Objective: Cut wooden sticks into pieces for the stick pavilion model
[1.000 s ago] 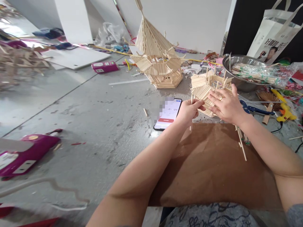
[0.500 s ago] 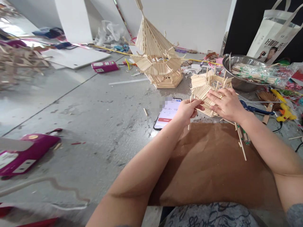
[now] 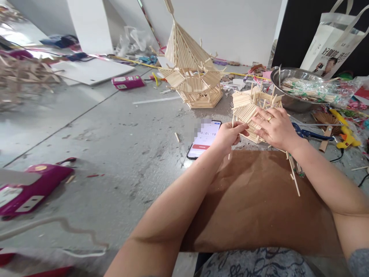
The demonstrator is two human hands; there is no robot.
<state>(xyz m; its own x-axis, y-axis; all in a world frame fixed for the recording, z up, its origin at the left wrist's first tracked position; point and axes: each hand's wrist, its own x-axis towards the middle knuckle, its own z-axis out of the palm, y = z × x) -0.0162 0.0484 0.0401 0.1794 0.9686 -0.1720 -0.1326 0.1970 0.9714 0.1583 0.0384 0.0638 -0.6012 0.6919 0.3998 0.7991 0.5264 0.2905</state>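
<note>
The left hand (image 3: 229, 135) pinches a thin wooden stick (image 3: 233, 120) between thumb and fingers; the stick stands nearly upright, its upper end showing above the grip and its lower end below, close to the eave of an unfinished stick pavilion (image 3: 243, 110). Whether the stick touches the pavilion cannot be told. The right hand (image 3: 278, 129), a ring (image 3: 270, 119) on one finger, lies over the pavilion's near right side with its fingers extended and slightly parted across the roof slats. The pavilion sits on the gray counter (image 3: 121, 130), just beyond the far edge of a brown sheet (image 3: 259, 204), with short posts rising from its open top.

Behind it to the left stands a taller stick pagoda (image 3: 191, 57) with a pointed roof. A smartphone (image 3: 200, 147) with a lit screen lies just beside the left hand, and a short stick piece (image 3: 177, 137) lies left of the phone. Beyond the right hand, a steel bowl (image 3: 295, 103) holds bagged bundles of sticks (image 3: 302, 88). Nearer are blue-handled pliers (image 3: 311, 134) and a yellow glue gun (image 3: 349, 135). Under the right forearm, a loose stick (image 3: 296, 186) and green-ended bundled sticks (image 3: 300, 168) rest on the sheet.
</note>
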